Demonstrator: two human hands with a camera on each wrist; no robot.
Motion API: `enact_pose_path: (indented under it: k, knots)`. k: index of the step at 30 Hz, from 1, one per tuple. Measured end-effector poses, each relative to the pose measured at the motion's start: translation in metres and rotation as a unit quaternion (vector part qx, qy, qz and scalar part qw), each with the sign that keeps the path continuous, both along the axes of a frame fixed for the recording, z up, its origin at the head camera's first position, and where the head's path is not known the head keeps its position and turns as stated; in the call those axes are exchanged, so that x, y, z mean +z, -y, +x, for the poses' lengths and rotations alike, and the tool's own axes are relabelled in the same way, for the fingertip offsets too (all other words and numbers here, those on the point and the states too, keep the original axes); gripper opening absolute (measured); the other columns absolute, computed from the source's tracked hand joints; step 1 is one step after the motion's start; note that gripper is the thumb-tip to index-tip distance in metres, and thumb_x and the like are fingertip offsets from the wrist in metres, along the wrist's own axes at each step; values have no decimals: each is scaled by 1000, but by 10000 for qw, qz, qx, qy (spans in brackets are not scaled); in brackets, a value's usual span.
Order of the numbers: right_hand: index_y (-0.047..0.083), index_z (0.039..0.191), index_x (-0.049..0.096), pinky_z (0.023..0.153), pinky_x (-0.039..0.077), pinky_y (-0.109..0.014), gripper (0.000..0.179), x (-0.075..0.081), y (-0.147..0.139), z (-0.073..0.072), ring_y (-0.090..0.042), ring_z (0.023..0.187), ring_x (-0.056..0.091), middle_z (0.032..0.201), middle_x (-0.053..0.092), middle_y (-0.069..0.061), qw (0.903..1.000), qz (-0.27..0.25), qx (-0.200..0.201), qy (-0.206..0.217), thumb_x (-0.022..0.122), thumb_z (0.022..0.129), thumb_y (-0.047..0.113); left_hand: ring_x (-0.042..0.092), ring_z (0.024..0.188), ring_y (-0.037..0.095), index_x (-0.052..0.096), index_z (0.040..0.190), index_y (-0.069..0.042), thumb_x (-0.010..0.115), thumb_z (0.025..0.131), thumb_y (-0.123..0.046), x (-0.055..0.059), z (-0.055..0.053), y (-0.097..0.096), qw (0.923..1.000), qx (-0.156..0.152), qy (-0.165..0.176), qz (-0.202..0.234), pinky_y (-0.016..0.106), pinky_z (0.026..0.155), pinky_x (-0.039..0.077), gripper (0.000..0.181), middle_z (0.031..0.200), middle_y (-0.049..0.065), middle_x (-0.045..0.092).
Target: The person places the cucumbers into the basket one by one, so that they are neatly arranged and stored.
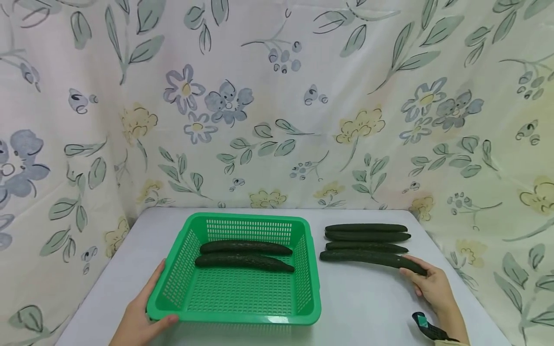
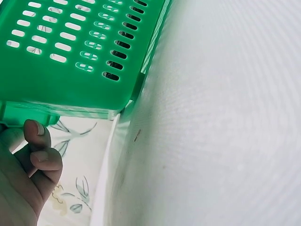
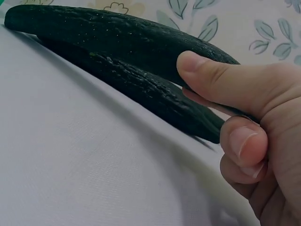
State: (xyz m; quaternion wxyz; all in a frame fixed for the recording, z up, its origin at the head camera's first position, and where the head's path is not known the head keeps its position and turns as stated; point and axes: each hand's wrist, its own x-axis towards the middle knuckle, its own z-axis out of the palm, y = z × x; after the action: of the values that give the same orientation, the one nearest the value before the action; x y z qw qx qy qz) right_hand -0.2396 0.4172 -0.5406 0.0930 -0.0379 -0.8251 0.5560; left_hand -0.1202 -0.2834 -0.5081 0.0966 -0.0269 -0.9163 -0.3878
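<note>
Nearest, your left hand (image 1: 143, 310) spreads round the green basket's (image 1: 235, 318) near left corner. By the table's (image 1: 363, 298) right edge, your right hand (image 1: 434, 284) pinches one cucumber (image 1: 368, 257); three cucumbers (image 1: 365, 236) lie beyond, toward the far right corner.

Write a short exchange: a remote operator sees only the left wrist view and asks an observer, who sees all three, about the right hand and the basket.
Operator: I see the basket's wall and the left hand. What is the right hand doing?
Observer: It grips a cucumber near one end.
Operator: What lies inside the basket?
Observer: Two more cucumbers, side by side.
</note>
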Motion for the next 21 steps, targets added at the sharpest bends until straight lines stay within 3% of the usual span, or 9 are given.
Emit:
enact_pose_path:
  k: [5, 10, 14, 21]
  knots:
    - [16, 129, 75, 39, 42, -35, 35, 4, -1, 2, -9, 42, 46, 63, 57, 5, 9999, 74, -62, -105, 82, 95, 19, 49, 140, 54, 6, 173, -29, 88, 86, -31, 0, -1, 0, 10000, 5, 87, 11, 52, 101, 56, 120, 170, 24, 30]
    - [17, 129, 75, 37, 36, -38, 34, 7, -3, 4, -7, 42, 46, 65, 63, 4, 9994, -106, -170, -266, 81, 96, 17, 48, 140, 57, 5, 173, -29, 87, 87, -31, 0, 0, -1, 9998, -54, 114, 141, 61, 101, 55, 119, 170, 25, 29]
    - [21, 124, 77, 37, 30, -41, 31, 9, -6, 6, -6, 40, 45, 57, 58, 4, 9973, -512, -166, -508, 80, 96, 9, 47, 138, 63, 6, 173, -28, 86, 87, -32, 0, 0, -1, 9995, -132, 59, 295, 74, 101, 51, 118, 170, 28, 28]
    - [18, 122, 79, 39, 22, -41, 33, 18, 1, 5, -6, 40, 45, 76, 72, 2, 9797, -1622, -189, -1164, 75, 97, -2, 43, 139, 65, 4, 173, -31, 85, 88, -32, 0, -1, -1, 9990, -164, 144, 402, 77, 103, 45, 117, 171, 28, 24]
